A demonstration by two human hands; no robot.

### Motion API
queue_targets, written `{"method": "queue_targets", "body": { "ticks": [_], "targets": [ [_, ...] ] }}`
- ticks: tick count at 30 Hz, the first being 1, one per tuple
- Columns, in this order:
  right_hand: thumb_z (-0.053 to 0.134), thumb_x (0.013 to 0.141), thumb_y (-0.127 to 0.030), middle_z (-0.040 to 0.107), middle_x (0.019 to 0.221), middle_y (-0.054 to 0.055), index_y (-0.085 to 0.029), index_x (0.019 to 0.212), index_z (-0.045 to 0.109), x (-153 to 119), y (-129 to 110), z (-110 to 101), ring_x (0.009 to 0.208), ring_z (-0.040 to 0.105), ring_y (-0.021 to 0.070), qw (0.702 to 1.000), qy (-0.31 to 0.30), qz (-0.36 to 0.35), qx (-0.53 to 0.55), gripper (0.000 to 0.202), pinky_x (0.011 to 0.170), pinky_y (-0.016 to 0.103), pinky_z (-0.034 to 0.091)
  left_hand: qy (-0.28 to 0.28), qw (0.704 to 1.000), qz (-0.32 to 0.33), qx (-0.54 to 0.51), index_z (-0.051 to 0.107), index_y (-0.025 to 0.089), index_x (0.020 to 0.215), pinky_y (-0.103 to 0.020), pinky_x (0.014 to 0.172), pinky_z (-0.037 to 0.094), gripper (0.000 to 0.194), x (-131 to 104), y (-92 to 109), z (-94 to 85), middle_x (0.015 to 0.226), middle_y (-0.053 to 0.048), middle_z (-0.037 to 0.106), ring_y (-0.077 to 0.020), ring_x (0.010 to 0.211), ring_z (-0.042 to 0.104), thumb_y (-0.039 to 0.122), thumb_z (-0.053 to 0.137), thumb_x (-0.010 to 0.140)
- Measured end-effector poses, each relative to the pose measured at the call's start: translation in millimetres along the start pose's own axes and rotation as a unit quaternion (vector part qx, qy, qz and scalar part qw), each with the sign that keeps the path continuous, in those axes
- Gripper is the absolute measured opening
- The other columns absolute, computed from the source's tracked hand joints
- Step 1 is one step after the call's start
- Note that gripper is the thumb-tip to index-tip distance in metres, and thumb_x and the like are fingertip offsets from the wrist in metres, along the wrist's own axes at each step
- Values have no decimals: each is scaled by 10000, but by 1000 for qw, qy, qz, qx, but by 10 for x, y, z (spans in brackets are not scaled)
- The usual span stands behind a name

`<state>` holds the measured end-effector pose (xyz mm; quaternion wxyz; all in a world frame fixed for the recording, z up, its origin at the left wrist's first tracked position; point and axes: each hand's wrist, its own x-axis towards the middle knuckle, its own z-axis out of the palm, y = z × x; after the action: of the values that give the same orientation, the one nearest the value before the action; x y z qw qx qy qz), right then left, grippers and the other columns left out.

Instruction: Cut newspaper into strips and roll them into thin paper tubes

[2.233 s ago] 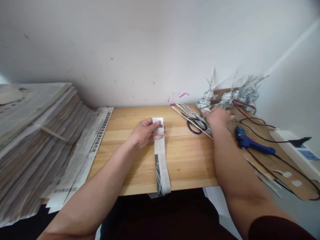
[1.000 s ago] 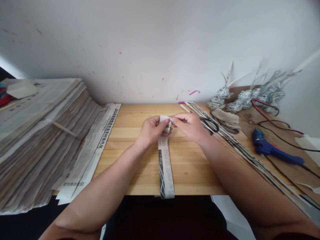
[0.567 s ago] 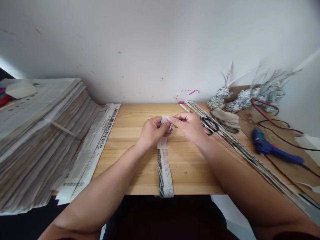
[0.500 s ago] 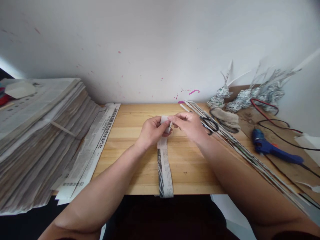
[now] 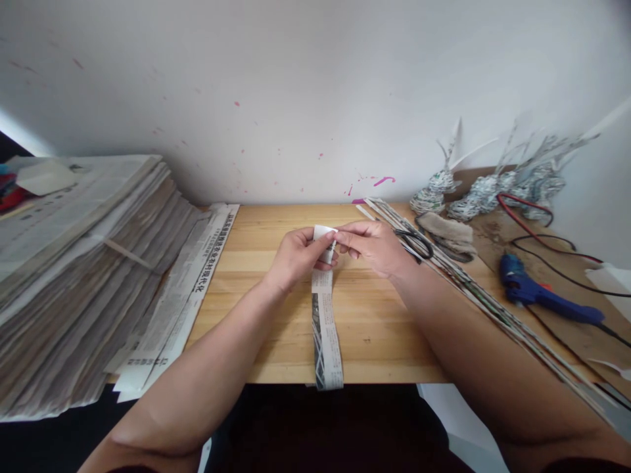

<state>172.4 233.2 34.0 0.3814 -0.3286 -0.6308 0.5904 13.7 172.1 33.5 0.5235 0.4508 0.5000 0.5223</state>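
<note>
A narrow newspaper strip (image 5: pixel 328 338) runs from the table's front edge, where its end hangs slightly over, up to my two hands. My left hand (image 5: pixel 302 257) is closed on the strip's far end, thumb on top and fingers beneath. Thumb and forefinger of my right hand (image 5: pixel 369 245) pinch the right edge of that same end, where the paper looks curled or folded over. Just behind my right hand lie black-handled scissors (image 5: pixel 419 243), partly covered by it.
Left stands a tall newspaper stack (image 5: pixel 108 263), with loose newspaper sheets (image 5: pixel 197 276) beside it. Thin paper rods (image 5: pixel 473 295) lie diagonally at right. Beyond are a grey cloth (image 5: pixel 448 235), a blue glue gun (image 5: pixel 547 295) with cables, and several woven paper pieces (image 5: pixel 476 197).
The far end of the strip has tilted, and its white corner shows more above my fingers. Both hands stay nearly in place, still pinching the paper; the view shifts slightly.
</note>
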Motion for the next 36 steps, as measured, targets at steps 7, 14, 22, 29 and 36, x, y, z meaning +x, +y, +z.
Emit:
{"method": "queue_targets", "body": {
  "ticks": [7,14,22,29,36],
  "targets": [
    [820,702,-464,650,632,12,-149,827,776,-10,8,27,550,494,94,1000,16,-3,-3,342,460,246,331,25,999,25,33,665,131,845,-253,538,549,364,22,-42,5,699,-54,701,-142,588,665,484,741,793],
    [804,712,-440,657,630,16,-166,829,763,1,60,22,573,533,114,999,49,2,-20,301,474,252,345,25,991,62,117,689,150,904,-244,595,549,164,38,-135,-3,784,-59,727,-126,634,663,280,713,808],
    [799,710,-452,634,630,4,-173,755,728,9,103,46,549,505,102,996,74,-13,-40,291,487,257,364,5,988,71,140,707,148,954,-250,623,538,207,46,-185,-6,782,-55,714,-125,648,647,289,706,802],
    [816,703,-489,650,652,18,-181,722,710,-1,98,35,575,531,112,998,62,-10,-32,326,465,245,355,12,992,49,114,698,134,862,-249,611,552,176,12,-128,29,743,-57,703,-122,634,647,306,698,822],
    [789,744,-472,699,708,44,-175,906,792,-7,-1,-55,628,575,133,998,16,8,-59,339,454,243,341,28,997,15,69,693,126,823,-228,591,555,124,25,-68,24,733,-60,708,-115,636,658,248,710,817]
  ]
}}
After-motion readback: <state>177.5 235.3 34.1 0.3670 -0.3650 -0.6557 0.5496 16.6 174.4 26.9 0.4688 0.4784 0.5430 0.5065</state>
